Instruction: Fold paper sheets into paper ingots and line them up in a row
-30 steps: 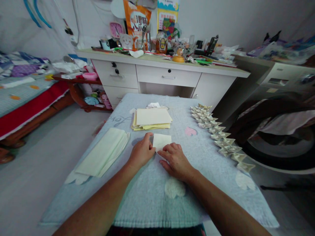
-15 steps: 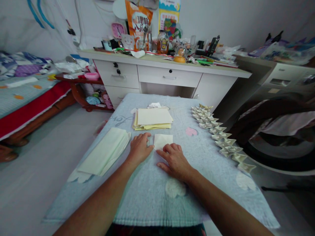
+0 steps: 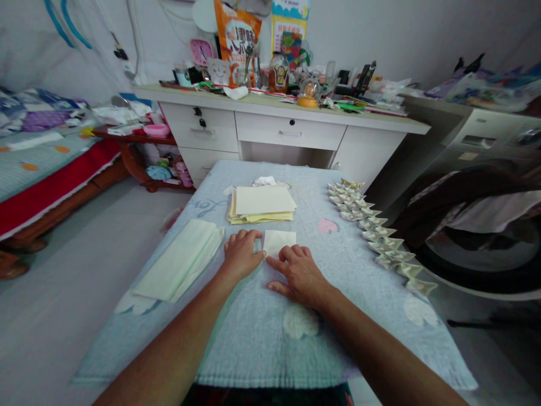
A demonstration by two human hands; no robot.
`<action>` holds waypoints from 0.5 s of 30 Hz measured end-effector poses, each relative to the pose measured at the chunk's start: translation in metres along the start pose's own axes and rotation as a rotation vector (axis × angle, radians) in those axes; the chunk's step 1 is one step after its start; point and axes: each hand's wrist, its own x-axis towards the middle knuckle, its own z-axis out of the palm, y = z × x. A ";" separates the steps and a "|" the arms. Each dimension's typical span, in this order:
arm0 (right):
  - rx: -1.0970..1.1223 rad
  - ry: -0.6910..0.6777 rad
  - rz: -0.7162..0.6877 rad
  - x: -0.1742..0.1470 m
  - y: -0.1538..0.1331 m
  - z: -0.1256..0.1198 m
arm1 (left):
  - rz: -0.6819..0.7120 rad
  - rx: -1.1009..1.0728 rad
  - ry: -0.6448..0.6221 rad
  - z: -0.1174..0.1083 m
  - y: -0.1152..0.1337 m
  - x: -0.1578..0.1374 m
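Note:
A small folded square of pale paper lies flat on the cloth-covered table in front of me. At its lower left corner is the thumb tip of my left hand, whose fingers are spread, with the index finger curved beside the paper's left edge. My right hand rests over the paper's near edge, index finger stretched toward the left thumb and its own thumb held apart. Part of the paper is hidden under the right fingers. Neither hand grips it.
Behind the hands sits a stack of cream and yellow paper. Pale green sheets lie to the left. Several folded paper pieces form a row on the right. A cluttered white desk stands beyond the blue cloth.
My right index fingertip has slid slightly left along the paper's near edge, closer to my left thumb. The paper and left hand stay nearly the same.

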 end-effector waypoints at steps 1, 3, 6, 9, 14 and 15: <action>0.014 -0.013 -0.011 -0.001 0.001 -0.003 | -0.003 -0.001 -0.001 0.000 0.000 0.000; 0.044 -0.037 -0.036 -0.004 0.004 -0.009 | -0.006 -0.001 -0.004 -0.001 0.001 0.000; 0.080 -0.079 -0.072 -0.009 0.008 -0.017 | -0.003 -0.003 -0.010 -0.001 0.001 0.000; 0.093 -0.127 -0.094 -0.015 0.011 -0.024 | 0.001 -0.005 -0.005 0.001 0.000 0.000; 0.050 -0.176 -0.100 -0.028 0.014 -0.030 | 0.012 -0.015 -0.003 0.002 -0.002 0.002; 0.043 -0.177 -0.089 -0.031 0.014 -0.030 | 0.011 -0.016 -0.004 0.002 -0.002 0.002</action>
